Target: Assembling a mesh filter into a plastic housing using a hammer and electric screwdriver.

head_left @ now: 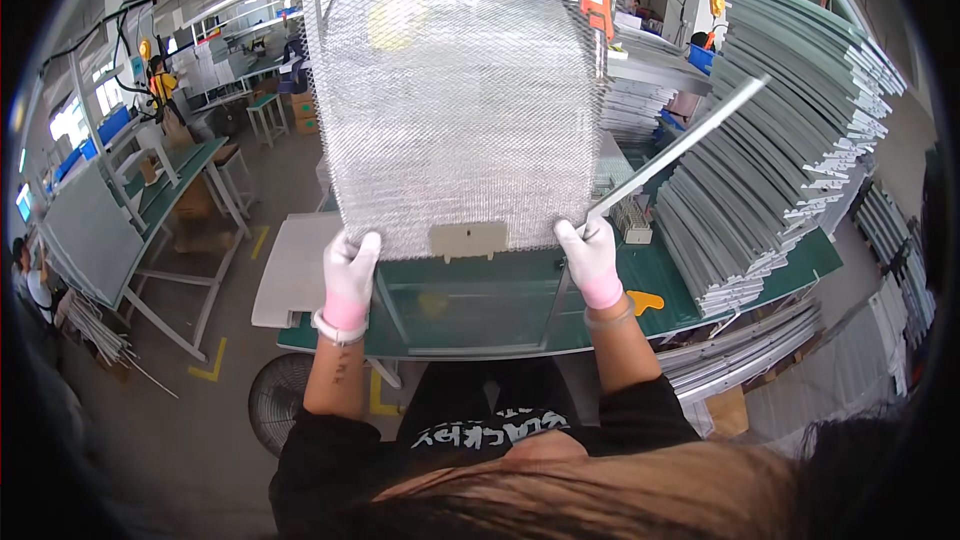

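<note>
A large silver metal mesh sheet (465, 130) is held up in front of me, its lower edge towards me. My left hand (350, 252), in a white glove with a pink cuff, pinches its lower left corner. At the lower right corner, my right hand (590, 252), gloved alike, grips the mesh between thumb and fingers. A long pale metal strip (690, 145) slants up and right from beside my right hand; whether that hand holds it too, I cannot tell. A tan plate (468, 239) shows at the mesh's lower edge. Beneath lies a framed panel (470, 305).
The panel rests on a green-topped table (800, 268). Tall stacks of grey frames (770, 150) lean at the right. An orange flat tool (645, 302) lies right of my right wrist. A white board (290, 275) sits at the left, above a floor fan (280, 402).
</note>
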Tool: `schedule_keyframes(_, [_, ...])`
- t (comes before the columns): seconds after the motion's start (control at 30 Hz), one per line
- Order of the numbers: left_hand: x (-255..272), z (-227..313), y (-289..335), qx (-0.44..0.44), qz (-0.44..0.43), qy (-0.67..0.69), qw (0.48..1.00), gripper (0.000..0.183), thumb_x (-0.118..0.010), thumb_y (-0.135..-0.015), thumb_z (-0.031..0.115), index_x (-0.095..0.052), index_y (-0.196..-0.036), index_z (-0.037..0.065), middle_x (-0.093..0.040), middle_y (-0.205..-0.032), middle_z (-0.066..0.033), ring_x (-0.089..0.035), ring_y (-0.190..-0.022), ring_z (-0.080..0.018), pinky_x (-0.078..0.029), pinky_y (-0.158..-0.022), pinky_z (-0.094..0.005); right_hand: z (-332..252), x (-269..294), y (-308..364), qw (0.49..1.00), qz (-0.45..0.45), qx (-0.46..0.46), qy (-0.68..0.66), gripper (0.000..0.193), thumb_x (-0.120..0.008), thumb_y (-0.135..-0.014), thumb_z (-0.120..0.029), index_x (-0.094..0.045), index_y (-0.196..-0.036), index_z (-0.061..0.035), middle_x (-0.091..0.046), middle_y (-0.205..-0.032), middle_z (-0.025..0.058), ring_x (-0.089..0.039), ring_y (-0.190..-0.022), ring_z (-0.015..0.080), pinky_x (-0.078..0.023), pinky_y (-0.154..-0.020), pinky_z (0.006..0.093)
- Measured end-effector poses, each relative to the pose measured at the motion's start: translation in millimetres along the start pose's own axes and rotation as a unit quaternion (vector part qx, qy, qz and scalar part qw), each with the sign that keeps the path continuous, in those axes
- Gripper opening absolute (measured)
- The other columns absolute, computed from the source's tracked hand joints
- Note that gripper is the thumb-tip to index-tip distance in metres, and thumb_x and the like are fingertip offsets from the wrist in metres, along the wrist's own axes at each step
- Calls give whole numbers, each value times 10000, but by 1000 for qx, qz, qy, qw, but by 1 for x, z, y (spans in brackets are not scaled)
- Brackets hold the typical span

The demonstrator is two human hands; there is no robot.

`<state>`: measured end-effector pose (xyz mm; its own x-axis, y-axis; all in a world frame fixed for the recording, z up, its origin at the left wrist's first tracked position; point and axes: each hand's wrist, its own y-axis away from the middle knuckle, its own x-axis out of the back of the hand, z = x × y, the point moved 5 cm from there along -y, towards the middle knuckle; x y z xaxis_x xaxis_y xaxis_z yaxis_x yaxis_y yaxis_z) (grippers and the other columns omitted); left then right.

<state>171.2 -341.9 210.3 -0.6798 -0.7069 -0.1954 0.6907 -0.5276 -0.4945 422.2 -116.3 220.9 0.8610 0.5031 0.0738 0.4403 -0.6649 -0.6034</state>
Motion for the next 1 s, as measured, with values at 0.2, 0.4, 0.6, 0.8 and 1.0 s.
schedule_keyframes(0.2, [-18,-32,-27,-48,32,-80,995,118,-630,-924,50,-628,-1031,0,-594,-798,55,-471,-659,-3,-393,-593,-185,17,1,-3,977,157,57,131,303,-731,-870,-162,-494,-733,-32,-440,-512,-35,-394,-489,43,-336,-449,258])
schedule_keyframes(0.4, [-18,-47,-36,-50,-22,7,998,85,-636,-905,31,-627,-985,5,-585,-814,63,-475,-708,-12,-414,-637,-207,58,4,-3,995,80,65,11,271,-690,-908,-167,-507,-752,-43,-486,-623,-40,-402,-571,32,-348,-501,225])
schedule_keyframes(0.6, [12,-144,23,53,-46,-98,993,257,-647,-861,45,-623,-1105,-30,-674,-941,-23,-595,-826,-76,-488,-742,-254,118,-7,54,993,-17,-14,118,224,-614,-858,-76,-642,-1050,36,-680,-850,83,-616,-768,115,-499,-730,280])
schedule_keyframes(0.8, [17,-130,23,141,-205,-62,967,514,-641,-809,23,-506,-1299,-56,-607,-1219,-86,-575,-1125,-164,-435,-1002,-321,68,-1,42,999,-30,39,16,208,-652,-827,-66,-661,-1004,43,-691,-836,74,-652,-817,153,-518,-779,321])
schedule_keyframes(1.0, [-6,-67,-36,62,-91,43,993,316,-551,-864,-70,-577,-1176,-23,-645,-1075,-5,-588,-938,-70,-457,-848,-231,56,14,-2,1000,14,11,16,119,-658,-891,-21,-545,-854,-25,-558,-739,-60,-458,-657,1,-367,-569,195])
